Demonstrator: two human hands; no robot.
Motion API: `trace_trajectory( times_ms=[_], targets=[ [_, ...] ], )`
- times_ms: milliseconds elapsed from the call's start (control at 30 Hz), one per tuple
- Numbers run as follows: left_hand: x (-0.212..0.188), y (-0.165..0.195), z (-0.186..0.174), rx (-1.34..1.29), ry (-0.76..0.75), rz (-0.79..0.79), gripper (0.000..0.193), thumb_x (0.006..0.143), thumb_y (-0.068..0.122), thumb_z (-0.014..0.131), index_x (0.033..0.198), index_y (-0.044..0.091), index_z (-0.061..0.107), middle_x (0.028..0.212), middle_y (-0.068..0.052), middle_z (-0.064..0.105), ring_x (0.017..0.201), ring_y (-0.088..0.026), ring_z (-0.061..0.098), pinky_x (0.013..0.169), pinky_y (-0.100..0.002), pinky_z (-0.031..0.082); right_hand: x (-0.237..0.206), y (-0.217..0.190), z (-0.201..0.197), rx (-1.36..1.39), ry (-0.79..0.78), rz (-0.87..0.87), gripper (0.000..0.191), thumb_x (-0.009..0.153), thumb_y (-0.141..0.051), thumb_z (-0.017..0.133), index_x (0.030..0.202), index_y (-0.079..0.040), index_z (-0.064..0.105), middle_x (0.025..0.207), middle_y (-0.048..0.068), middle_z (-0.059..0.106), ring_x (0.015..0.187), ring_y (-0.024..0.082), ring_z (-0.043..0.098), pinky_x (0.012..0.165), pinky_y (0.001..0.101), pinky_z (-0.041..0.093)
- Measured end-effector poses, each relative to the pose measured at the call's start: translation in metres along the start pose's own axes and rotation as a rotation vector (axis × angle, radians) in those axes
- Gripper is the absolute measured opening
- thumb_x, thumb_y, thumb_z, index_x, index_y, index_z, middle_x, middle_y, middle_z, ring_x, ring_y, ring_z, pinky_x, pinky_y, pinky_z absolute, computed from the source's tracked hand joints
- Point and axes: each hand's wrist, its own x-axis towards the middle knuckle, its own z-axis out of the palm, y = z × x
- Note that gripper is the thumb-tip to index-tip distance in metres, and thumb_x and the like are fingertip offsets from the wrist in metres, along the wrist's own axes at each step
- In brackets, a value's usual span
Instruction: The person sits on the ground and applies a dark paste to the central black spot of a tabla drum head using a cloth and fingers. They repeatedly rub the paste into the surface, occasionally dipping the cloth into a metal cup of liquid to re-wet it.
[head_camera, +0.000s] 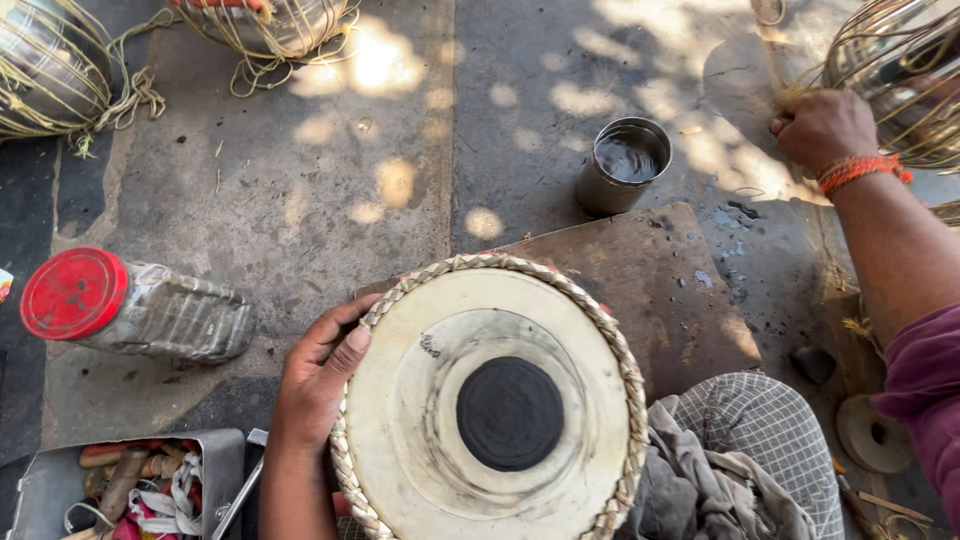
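Nearest the camera sits a round drum (490, 400), head up, w/ a cream skin, a black circular patch at its centre and a braided pale rim all round. It rests at the near edge of a brown wooden board (650, 280) lying on the stone floor (300, 190), and hides the board's near left corner. Left hand (318, 375) grips the drum's left rim: thumb lies over the braid onto the skin, fingers curled round the side (fingertips hidden behind the rim). Right hand (825, 128) is well apart, up by the far right, past the board's far right corner; it is closed in a fist on pale cords (800, 95) that wrap a shiny metal drum shell (900, 70). An orange thread band (860, 170) circles that wrist, and a maroon sleeve (930, 400) shows at the right edge.

Just beyond the board's far edge stands a small steel cup (622, 165) w/ dark liquid inside. Left of the board lies a clear plastic jar (140, 308) on its side, red lid toward the camera. At the bottom left corner of view sits an open metal box (60, 480) w/ sticks and cloth scraps. Checked cloth (760, 440) covers a knee right of the drum. Two more corded metal shells (50, 65) (270, 25) sit on the floor at the top left.
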Motion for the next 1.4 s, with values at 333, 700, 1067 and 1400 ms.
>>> trace_trajectory(
  times_ms=[333,700,1067,1400],
  targets=[
    [0.002,0.008,0.009,0.083,0.096,-0.001,0.035,0.096,0.019,0.067,0.127,0.001,0.069,0.116,-0.008,0.074,0.105,-0.014,0.066,0.095,-0.03,0.051,-0.031,0.033,-0.015,-0.008,0.062,0.128,0.042,0.108,-0.036,0.05,0.109,-0.003,0.076,0.098,0.024,0.073,0.095,0.041,0.069,0.082,0.0532,0.052],
    [-0.038,-0.003,0.015,0.299,0.399,0.243,0.029,0.098,0.028,0.068,0.113,0.003,0.069,0.102,-0.003,0.07,0.093,-0.013,0.061,0.085,-0.029,0.05,-0.114,0.031,0.011,0.396,0.158,-0.103,0.029,0.099,-0.033,0.075,0.117,-0.01,0.078,0.102,0.012,0.077,0.094,0.028,0.074,0.079,0.0437,0.057],
    [-0.011,0.032,0.01,0.759,0.254,0.087,0.05,0.097,0.046,0.061,0.138,0.018,0.06,0.148,-0.01,0.056,0.133,-0.029,0.052,0.106,-0.046,0.042,-0.175,-0.028,-0.051,0.598,-0.161,0.028,0.035,0.098,-0.033,0.074,0.129,-0.016,0.077,0.079,0.01,0.071,0.065,0.016,0.056,0.058,0.0347,0.045],
    [-0.001,0.015,0.006,0.588,0.069,0.063,0.053,0.095,0.044,0.063,0.144,0.022,0.058,0.146,-0.011,0.063,0.137,-0.027,0.058,0.111,-0.04,0.044,-0.203,-0.188,-0.099,0.79,0.009,-0.774,0.019,0.087,-0.02,0.078,0.104,-0.013,0.078,0.095,0.004,0.073,0.081,0.017,0.071,0.07,0.0324,0.059]
  ],
)
